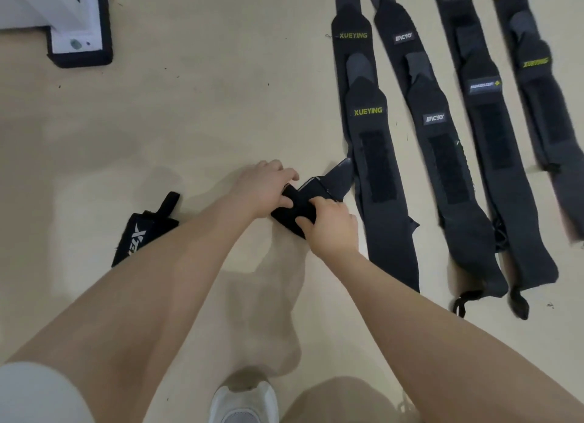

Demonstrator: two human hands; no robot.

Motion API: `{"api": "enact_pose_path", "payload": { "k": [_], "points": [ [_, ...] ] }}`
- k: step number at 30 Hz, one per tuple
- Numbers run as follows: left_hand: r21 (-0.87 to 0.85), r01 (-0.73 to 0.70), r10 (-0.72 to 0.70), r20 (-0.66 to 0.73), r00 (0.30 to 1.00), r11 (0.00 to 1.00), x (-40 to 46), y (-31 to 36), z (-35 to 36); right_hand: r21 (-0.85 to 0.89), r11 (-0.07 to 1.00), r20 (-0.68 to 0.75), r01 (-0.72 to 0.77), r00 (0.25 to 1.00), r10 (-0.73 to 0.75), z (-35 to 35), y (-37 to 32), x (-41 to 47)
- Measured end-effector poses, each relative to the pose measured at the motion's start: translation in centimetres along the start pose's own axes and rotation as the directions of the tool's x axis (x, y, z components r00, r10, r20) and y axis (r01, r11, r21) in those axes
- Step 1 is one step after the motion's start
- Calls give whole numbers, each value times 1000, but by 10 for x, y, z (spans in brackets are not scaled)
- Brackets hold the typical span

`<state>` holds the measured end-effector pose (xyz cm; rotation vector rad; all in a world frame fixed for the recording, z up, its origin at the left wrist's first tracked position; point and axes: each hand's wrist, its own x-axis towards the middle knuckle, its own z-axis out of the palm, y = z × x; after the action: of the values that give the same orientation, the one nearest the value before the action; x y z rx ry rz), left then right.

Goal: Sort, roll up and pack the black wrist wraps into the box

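- Head view looks down at a beige floor (196, 113), both bare forearms reaching forward to one wrist wrap.
- Left hand (268, 188) curls its fingers over the top of the half-rolled wrap (297, 207) and grips it, thumb against the roll.
- Right hand (331, 226) grips the same roll from the near side, fingers bent onto the black fabric.
- Loose tail (339, 177) of that wrap sticks out toward the upper right, just beside the nearest flat wrap.
- Flat wraps (379, 170) lie stretched out in four rows to the right, side by side, some overlapping end to end; labels read XUEYING (368, 111) on the first row.
- Rolled wrap (142, 230) with white lettering lies alone on the floor to the left of the left forearm.
- White object with a black edge (79, 40) sits at the upper left corner.
- White shoe (243, 403) shows at the bottom edge.
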<state>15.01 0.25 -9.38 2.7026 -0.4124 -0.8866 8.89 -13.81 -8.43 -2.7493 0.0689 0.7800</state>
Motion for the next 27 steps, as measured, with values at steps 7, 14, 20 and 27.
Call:
{"api": "enact_pose_path", "payload": {
  "k": [7, 14, 20, 27],
  "points": [
    [-461, 163, -324, -295, 899, 872, 6, 40, 22, 267, 913, 47, -308, 951, 307, -10, 16, 32],
    [-693, 86, -302, -196, 933, 716, -12, 32, 31, 48, 994, 21, -103, 995, 102, -19, 22, 30],
    [-835, 407, -619, 106, 778, 370, 9, 40, 22, 3, 1000, 72, -5, 997, 5, -25, 17, 29],
    [-886, 453, -618, 410, 671, -96, -10, 57, 43, -55, 998, 140, -31, 989, 39, -21, 7, 13]
  ]
}}
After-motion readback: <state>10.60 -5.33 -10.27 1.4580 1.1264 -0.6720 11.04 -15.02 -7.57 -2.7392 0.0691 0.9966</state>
